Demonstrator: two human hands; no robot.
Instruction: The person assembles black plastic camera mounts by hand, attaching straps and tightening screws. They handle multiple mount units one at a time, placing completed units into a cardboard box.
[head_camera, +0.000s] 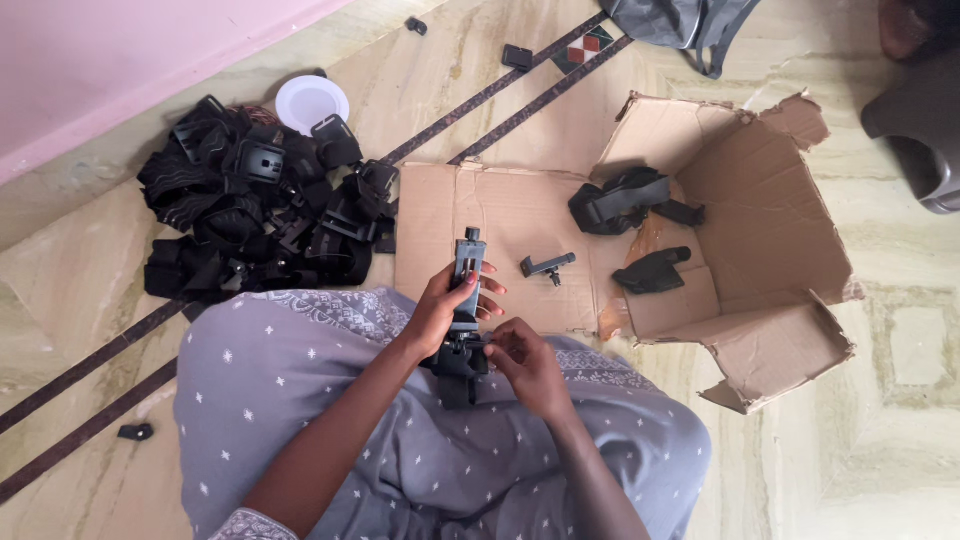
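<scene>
A person seated on a marble floor (830, 470), lap covered in grey star-print cloth (330, 400), works on a black phone-holder clamp (466, 300) held upright over the knees. The left hand (445, 305) is wrapped around the clamp's middle, fingers curled shut on it; the right hand (525, 362) pinches the lower mount end (460, 358) between closed fingertips, though the exact contact is hard to make out. At ten o'clock from the hands lies a large heap of black straps and mounts (260, 205), with a white round lid (312, 102) at its far edge. At two o'clock a torn, flattened cardboard box (760, 200) holds only a few pieces: a strapped mount (620, 200), a black bracket (652, 270) and, at one o'clock on the flap, a small clamp part (547, 265). Judged by the two groups, most pieces sit in the heap and only a handful in the box; which group is the finished one cannot be told.
</scene>
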